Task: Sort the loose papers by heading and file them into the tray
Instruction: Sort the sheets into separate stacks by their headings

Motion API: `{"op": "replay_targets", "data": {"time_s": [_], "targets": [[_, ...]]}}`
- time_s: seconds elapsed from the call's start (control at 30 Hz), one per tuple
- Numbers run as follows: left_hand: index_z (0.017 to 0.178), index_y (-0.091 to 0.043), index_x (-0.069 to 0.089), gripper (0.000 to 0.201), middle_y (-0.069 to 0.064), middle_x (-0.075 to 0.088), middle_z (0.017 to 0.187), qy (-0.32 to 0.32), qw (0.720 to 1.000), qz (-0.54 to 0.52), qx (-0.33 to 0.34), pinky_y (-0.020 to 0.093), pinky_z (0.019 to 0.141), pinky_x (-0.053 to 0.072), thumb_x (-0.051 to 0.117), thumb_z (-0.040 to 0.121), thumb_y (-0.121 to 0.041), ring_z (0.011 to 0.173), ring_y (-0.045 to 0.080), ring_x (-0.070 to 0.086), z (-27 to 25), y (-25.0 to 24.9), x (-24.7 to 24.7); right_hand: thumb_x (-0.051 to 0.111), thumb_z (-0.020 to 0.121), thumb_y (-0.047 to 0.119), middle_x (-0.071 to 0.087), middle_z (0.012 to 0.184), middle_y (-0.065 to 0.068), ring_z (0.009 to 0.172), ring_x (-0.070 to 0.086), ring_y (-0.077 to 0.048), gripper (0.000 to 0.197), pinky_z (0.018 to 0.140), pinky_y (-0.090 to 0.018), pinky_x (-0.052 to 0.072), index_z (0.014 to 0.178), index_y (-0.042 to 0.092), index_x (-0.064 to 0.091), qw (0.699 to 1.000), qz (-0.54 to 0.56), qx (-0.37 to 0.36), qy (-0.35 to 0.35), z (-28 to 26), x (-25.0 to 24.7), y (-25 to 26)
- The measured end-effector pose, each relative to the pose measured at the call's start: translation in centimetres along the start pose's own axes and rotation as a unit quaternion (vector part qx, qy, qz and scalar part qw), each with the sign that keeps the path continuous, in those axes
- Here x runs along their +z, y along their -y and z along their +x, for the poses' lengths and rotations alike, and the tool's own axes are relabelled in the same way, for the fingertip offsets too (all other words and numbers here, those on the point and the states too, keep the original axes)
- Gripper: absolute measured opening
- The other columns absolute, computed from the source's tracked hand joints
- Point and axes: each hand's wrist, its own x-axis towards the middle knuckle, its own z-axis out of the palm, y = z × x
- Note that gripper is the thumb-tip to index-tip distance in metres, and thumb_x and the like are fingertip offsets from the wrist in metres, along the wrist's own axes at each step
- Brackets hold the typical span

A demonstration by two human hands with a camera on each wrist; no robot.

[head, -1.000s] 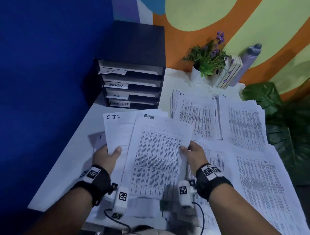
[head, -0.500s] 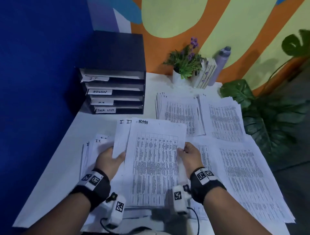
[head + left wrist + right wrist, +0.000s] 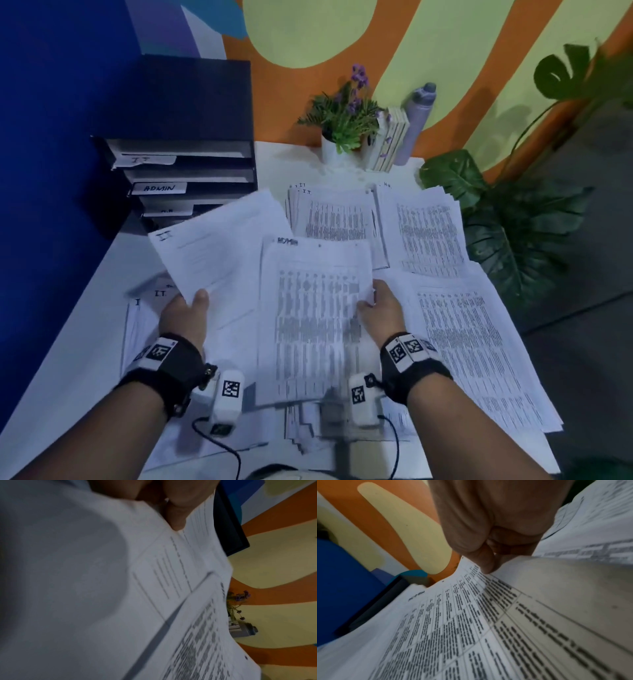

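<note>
The left hand (image 3: 185, 317) holds a sheet headed "I.T." (image 3: 219, 253) up off the table, thumb lying on its face near the lower corner; the fingers beneath are hidden, though the left wrist view shows fingertips (image 3: 176, 520) curled against the paper's underside. That sheet tilts away to the left, and its far edge overlaps the lower slots of the black filing tray (image 3: 191, 102). The right hand (image 3: 380, 308) pinches the right edge of a sheet headed "ADMIN" (image 3: 315, 315), thumb (image 3: 481, 559) pressed on the printed face with the other fingers folded behind it. This sheet sits just beside the first, their inner edges overlapping.

The tray stands at the table's far left corner against the blue wall (image 3: 51, 171), with labels "I.T." and "ADMIN" readable and the lower ones half covered. Sorted stacks lie across the white table (image 3: 61, 370): an I.T. pile (image 3: 335, 219) and another pile (image 3: 428, 236) at the back, a large spread (image 3: 472, 349) reaching the right edge, and a low stack (image 3: 144, 308) under the left hand. Bare tabletop shows only along the left edge and in front of the tray.

A potted plant (image 3: 342, 116), some books (image 3: 390, 144) and a grey bottle (image 3: 416, 120) crowd the back edge. Printed text is blurred throughout, and the heading of the back right pile is too small to read
</note>
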Motion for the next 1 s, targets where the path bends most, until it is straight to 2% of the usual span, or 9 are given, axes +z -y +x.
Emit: {"op": "replay_targets", "data": {"time_s": [0.1, 0.17, 0.23, 0.3, 0.4, 0.57, 0.83, 0.93, 1.0], "targets": [[0.111, 0.001, 0.056, 0.04, 0.022, 0.058, 0.092, -0.016, 0.999, 0.016, -0.046, 0.035, 0.057, 0.05, 0.046, 0.097, -0.035, 0.069, 0.034, 0.056, 0.8, 0.1, 0.6, 0.048, 0.094, 0.012, 0.049, 0.084, -0.009, 0.079, 0.051, -0.024, 0.015, 0.061, -0.028, 0.04, 0.079, 0.009, 0.047, 0.993, -0.12, 0.013, -0.003, 2.0, -2.4, -2.5], [0.118, 0.009, 0.053, 0.048, 0.014, 0.048, 0.073, -0.031, 0.997, 0.029, -0.064, 0.027, 0.046, 0.035, 0.042, 0.097, -0.032, 0.052, 0.027, 0.043, 1.3, 0.3, 0.7, 0.048, 0.096, 0.015, 0.055, 0.115, -0.014, 0.103, 0.056, -0.028, 0.021, 0.087, -0.03, 0.046, 0.108, 0.002, 0.06, 0.98, -0.195, -0.015, 0.037, 2.1, -3.3, -3.6], [0.122, 0.016, 0.05, 0.051, 0.017, 0.047, 0.068, -0.025, 0.995, 0.061, -0.07, 0.032, 0.045, 0.034, 0.04, 0.098, -0.029, 0.051, 0.031, 0.044, 1.5, 0.2, 0.8, 0.047, 0.098, 0.017, 0.044, 0.144, -0.008, 0.131, 0.043, -0.025, 0.044, 0.11, -0.028, 0.03, 0.14, 0.005, 0.047, 0.963, -0.231, -0.079, 0.116, 1.4, -3.1, -4.1], [0.125, 0.015, 0.049, 0.055, 0.035, 0.061, 0.095, -0.024, 0.994, 0.073, -0.073, 0.044, 0.063, 0.049, 0.041, 0.098, -0.032, 0.078, 0.047, 0.06, 2.1, 0.3, 0.7, 0.043, 0.1, 0.019, 0.027, 0.158, -0.002, 0.146, 0.022, -0.021, 0.053, 0.118, -0.027, 0.014, 0.15, 0.009, 0.032, 0.936, -0.269, -0.118, 0.197, 0.3, -2.2, -4.1], [0.13, 0.009, 0.05, 0.051, 0.032, 0.052, 0.131, -0.009, 0.993, 0.075, -0.094, 0.044, 0.088, 0.047, 0.043, 0.1, -0.032, 0.117, 0.044, 0.054, 3.1, 0.4, 0.1, 0.042, 0.099, 0.014, 0.012, 0.163, 0.002, 0.15, 0.008, -0.022, 0.049, 0.12, -0.031, 0.012, 0.147, 0.005, 0.035, 0.902, -0.324, -0.124, 0.256, -1.0, -0.9, -4.1], [0.132, 0.004, 0.05, 0.05, 0.027, 0.05, 0.136, -0.029, 0.993, 0.062, -0.096, 0.047, 0.103, 0.042, 0.043, 0.099, -0.033, 0.125, 0.041, 0.049, 3.8, 0.3, -1.5, 0.044, 0.095, 0.007, 0.014, 0.162, 0.002, 0.149, 0.012, -0.02, 0.048, 0.119, -0.029, 0.017, 0.143, 0.004, 0.041, 0.903, -0.324, -0.131, 0.248, -2.5, -0.9, -4.3], [0.135, 0.002, 0.048, 0.05, 0.025, 0.049, 0.139, -0.026, 0.989, 0.011, -0.142, 0.047, 0.099, 0.044, 0.045, 0.097, -0.031, 0.125, 0.04, 0.05, 3.9, 0.6, -3.5, 0.048, 0.093, 0.006, 0.026, 0.158, 0.0, 0.145, 0.025, -0.022, 0.043, 0.116, -0.027, 0.023, 0.136, 0.005, 0.048, 0.918, -0.291, -0.128, 0.238, -4.9, -0.7, -4.6], [0.135, 0.0, 0.048, 0.051, 0.022, 0.053, 0.134, -0.021, 0.992, 0.011, -0.126, 0.043, 0.093, 0.044, 0.047, 0.097, -0.033, 0.115, 0.031, 0.055, 3.9, 1.3, -3.9, 0.044, 0.096, 0.01, 0.055, 0.133, -0.009, 0.107, 0.054, -0.02, 0.037, 0.091, -0.026, 0.043, 0.132, 0.008, 0.051, 0.964, -0.205, -0.026, 0.164, -4.3, -1.4, -3.5], [0.134, 0.002, 0.049, 0.049, 0.016, 0.056, 0.109, -0.012, 0.993, 0.02, -0.114, 0.039, 0.08, 0.043, 0.048, 0.098, -0.032, 0.092, 0.025, 0.051, 3.8, 1.4, -4.0, 0.045, 0.095, 0.008, 0.061, 0.105, -0.008, 0.088, 0.051, -0.02, 0.022, 0.073, -0.023, 0.041, 0.113, 0.004, 0.056, 0.984, -0.167, 0.005, 0.069, -3.8, -2.1, -2.9]]}}
